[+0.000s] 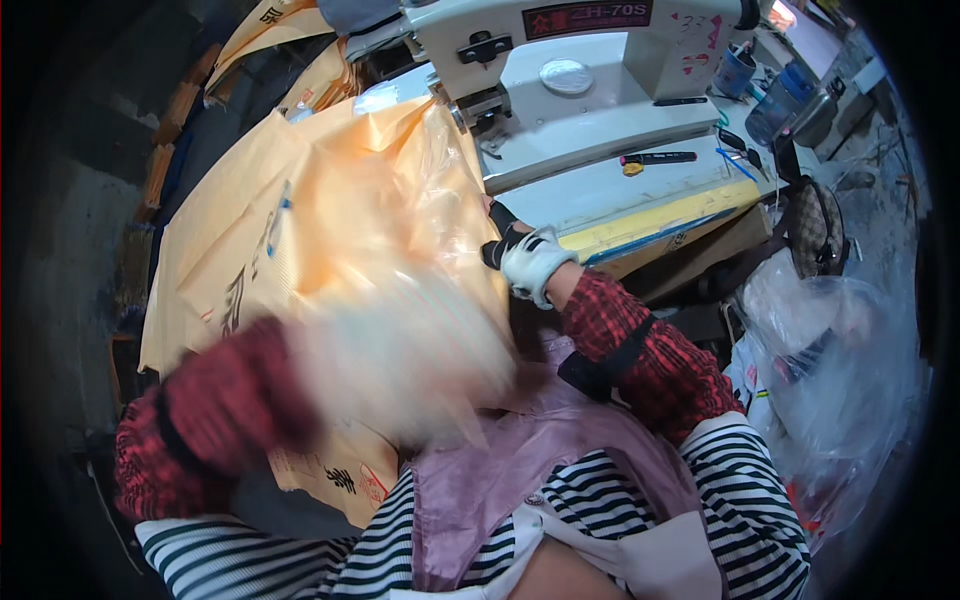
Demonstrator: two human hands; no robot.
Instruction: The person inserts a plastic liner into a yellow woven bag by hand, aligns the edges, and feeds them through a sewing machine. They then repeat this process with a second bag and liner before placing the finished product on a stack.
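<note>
A large yellow-orange sack (350, 200) with dark print lies spread over the left and middle, its upper right corner beside the needle end of a white industrial sewing machine (600, 90). Shiny, crinkled patches run along its right side. My right hand (535, 262), in a white glove with black finger covers, is closed at the sack's right edge, just below the machine bed. A broad pale smear at the end of my left sleeve is my left hand (420, 350), sweeping over the sack's lower part. Motion blur hides its fingers and anything in them.
More yellow sacks (320, 80) are stacked at the back left. A marker pen (657, 158) lies on the machine table, and a blue cup (735, 72) and a bottle (782, 105) stand at its right end. Clear plastic film (825, 350) hangs at the right.
</note>
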